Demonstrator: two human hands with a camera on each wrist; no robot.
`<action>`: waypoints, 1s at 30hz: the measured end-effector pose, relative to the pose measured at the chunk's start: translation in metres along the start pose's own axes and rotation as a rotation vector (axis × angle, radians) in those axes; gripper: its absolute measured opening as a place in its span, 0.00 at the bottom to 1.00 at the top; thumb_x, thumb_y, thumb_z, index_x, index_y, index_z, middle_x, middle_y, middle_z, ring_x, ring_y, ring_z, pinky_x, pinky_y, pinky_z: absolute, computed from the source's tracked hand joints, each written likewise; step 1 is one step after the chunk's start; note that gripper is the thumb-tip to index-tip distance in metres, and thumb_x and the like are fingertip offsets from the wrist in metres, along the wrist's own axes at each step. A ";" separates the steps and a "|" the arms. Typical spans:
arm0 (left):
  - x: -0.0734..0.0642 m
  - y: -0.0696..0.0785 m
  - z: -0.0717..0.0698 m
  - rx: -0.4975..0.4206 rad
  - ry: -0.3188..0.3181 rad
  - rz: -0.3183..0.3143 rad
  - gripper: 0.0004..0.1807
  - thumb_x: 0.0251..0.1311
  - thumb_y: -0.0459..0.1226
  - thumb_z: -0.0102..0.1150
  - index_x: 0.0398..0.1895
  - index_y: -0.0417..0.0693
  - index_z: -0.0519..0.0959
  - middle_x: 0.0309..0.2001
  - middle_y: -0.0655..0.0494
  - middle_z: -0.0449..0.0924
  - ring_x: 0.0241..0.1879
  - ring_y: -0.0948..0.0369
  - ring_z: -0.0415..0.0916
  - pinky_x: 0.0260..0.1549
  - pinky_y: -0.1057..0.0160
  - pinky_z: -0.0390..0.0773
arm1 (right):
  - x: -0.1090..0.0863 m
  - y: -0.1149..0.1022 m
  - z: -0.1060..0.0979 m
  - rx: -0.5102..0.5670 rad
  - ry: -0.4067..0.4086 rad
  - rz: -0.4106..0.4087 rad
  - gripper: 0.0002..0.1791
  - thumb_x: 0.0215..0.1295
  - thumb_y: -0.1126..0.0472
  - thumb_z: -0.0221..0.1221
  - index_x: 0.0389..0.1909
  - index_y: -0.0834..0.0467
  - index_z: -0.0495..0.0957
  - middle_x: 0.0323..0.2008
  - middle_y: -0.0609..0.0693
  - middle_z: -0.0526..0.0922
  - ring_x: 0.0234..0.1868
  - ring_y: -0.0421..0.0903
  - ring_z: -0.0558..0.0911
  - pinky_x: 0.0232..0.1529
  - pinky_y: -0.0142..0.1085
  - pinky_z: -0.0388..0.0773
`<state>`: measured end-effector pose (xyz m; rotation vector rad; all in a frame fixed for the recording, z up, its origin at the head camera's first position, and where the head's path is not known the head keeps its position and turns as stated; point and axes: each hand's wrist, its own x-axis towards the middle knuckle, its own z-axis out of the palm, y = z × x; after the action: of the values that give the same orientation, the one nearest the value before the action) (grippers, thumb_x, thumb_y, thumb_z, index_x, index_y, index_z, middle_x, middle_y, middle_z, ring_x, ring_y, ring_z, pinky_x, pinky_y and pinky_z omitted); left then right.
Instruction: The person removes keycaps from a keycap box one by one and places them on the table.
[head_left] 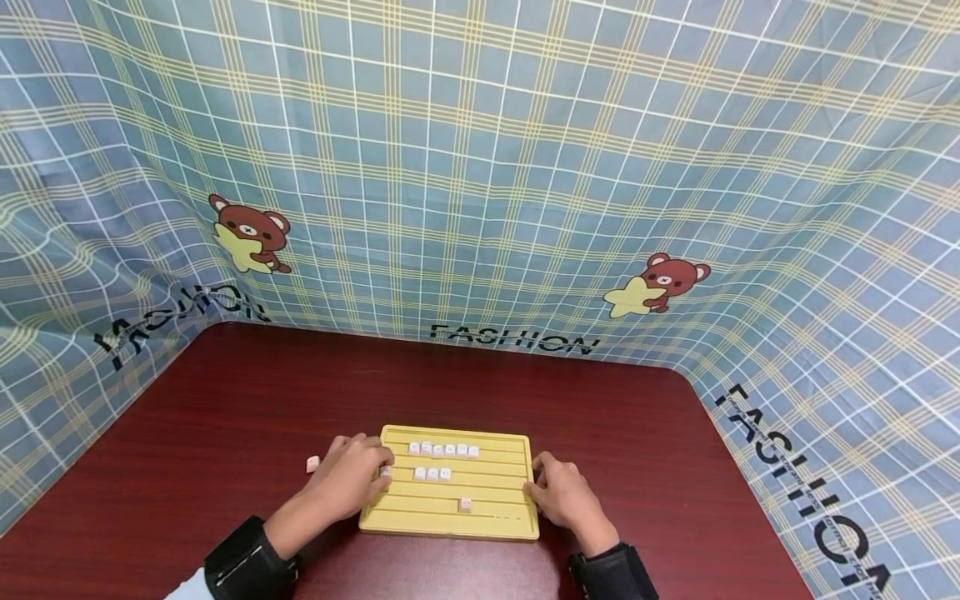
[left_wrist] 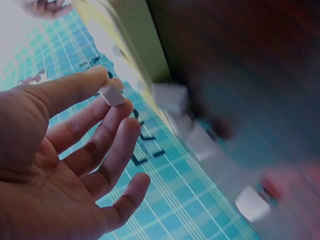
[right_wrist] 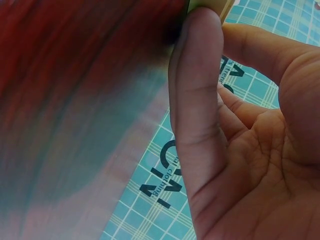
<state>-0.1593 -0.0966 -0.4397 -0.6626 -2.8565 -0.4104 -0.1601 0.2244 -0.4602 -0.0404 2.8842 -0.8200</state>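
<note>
A yellow ridged tray (head_left: pixel 427 523) lies on the dark red table. My left hand (head_left: pixel 347 477) is over its left edge, pinching a small white keycap (left_wrist: pixel 113 94) between thumb and fingertips while the other fingers spread loosely. At the tray's right edge, my right hand (head_left: pixel 564 493) grips the rim between thumb and index finger (right_wrist: pixel 197 95). Several keycaps (head_left: pixel 438 451) stand side by side in the top row. Three more keycaps (head_left: pixel 432 474) sit in the row below, and a single pinkish keycap (head_left: pixel 466 505) is lower down, right of centre.
A loose keycap (head_left: pixel 312 463) lies on the table (head_left: pixel 247 417) left of the tray, behind the left hand. In the left wrist view several white keycaps (left_wrist: pixel 252 204) lie beside the tray, some blurred. A checked blue cloth (head_left: pixel 480 208) with bears encloses the table's back and sides.
</note>
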 end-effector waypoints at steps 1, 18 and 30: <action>-0.001 -0.002 -0.002 -0.007 -0.002 -0.015 0.06 0.51 0.37 0.72 0.31 0.49 0.85 0.31 0.60 0.81 0.34 0.59 0.76 0.45 0.47 0.73 | 0.000 0.000 0.000 -0.003 0.003 -0.001 0.16 0.64 0.60 0.63 0.49 0.62 0.74 0.27 0.49 0.80 0.21 0.40 0.76 0.22 0.34 0.71; -0.024 -0.037 -0.017 -0.011 -0.073 -0.078 0.07 0.49 0.39 0.73 0.30 0.50 0.83 0.29 0.61 0.79 0.28 0.64 0.76 0.29 0.59 0.73 | -0.001 -0.001 0.000 -0.029 0.000 -0.001 0.17 0.64 0.59 0.63 0.51 0.61 0.75 0.28 0.49 0.80 0.22 0.39 0.76 0.24 0.34 0.71; -0.026 -0.044 -0.013 -0.018 -0.096 -0.091 0.10 0.47 0.37 0.74 0.25 0.51 0.79 0.26 0.61 0.75 0.23 0.66 0.68 0.25 0.62 0.69 | -0.001 -0.001 -0.001 -0.038 0.004 -0.025 0.16 0.64 0.59 0.63 0.49 0.61 0.75 0.27 0.47 0.79 0.23 0.39 0.75 0.24 0.33 0.71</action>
<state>-0.1546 -0.1493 -0.4439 -0.5727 -2.9861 -0.4295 -0.1592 0.2236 -0.4587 -0.0796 2.9085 -0.7696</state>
